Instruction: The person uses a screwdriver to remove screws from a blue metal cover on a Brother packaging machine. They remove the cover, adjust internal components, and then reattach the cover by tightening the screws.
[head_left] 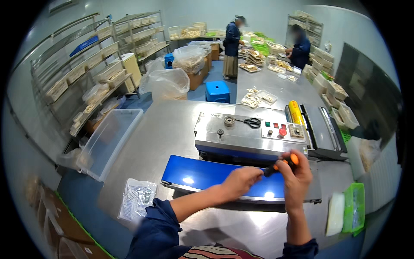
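A person is standing at a steel worktop, both hands raised over the blue conveyor belt of a sealing machine that is sitting near the worktop's right edge. The right hand is closing its grip around the orange and black handle of a screwdriver. The left hand is pinching the tool's dark front end between its fingertips. The screwdriver's long axis is running nearly level, left to right, with the orange end pointing right and slightly up, just in front of the machine's front edge.

A pair of black scissors is lying on the machine's top beside its control buttons. At the worktop's left edge, an open clear plastic bin is sitting; what it holds cannot be made out. A clear bag of small parts is lying at the near left corner. At the right, a green basket is holding pale packets. On a far worktop, trays are holding tan pieces, with 2 people working beside them.
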Motion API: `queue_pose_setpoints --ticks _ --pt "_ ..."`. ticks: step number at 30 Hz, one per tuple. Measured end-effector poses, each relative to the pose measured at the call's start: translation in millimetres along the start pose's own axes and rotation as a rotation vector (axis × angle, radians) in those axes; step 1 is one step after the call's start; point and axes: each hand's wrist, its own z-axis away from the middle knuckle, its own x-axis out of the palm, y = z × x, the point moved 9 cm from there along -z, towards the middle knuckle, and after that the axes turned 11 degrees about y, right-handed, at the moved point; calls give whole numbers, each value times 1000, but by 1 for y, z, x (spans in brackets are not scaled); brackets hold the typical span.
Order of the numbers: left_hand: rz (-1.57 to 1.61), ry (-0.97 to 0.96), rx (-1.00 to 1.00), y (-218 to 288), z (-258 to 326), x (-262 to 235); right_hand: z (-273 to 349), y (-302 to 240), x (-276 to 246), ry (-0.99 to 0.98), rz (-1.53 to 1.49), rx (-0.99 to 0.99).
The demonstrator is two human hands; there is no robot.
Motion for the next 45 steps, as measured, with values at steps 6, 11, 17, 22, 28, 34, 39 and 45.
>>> queue_pose_setpoints --ticks 6,11,17,22,28,34,39,45 --pt "16 44 -145 -92 -24 -85 -9 -5 146 -260 358 -400" --pt "-57 0 -319 -142 -44 -119 -30 39 205 -280 492 -374" --pt "19 73 -318 -182 -40 -116 -40 73 222 -276 564 -321" --pt "21 88 -255 -187 -40 -114 -43 75 223 -258 578 -346" --pt "-81 196 -57 -181 -41 -109 -40 62 226 -227 763 -600" --pt "-172 254 -18 -181 -44 -103 -64 80 226 -263 837 -563" --pt "-7 166 -218 -193 -50 -102 -89 104 235 -714 541 66" --pt "-115 215 -249 -190 -51 -104 -78 77 236 -573 881 -497"
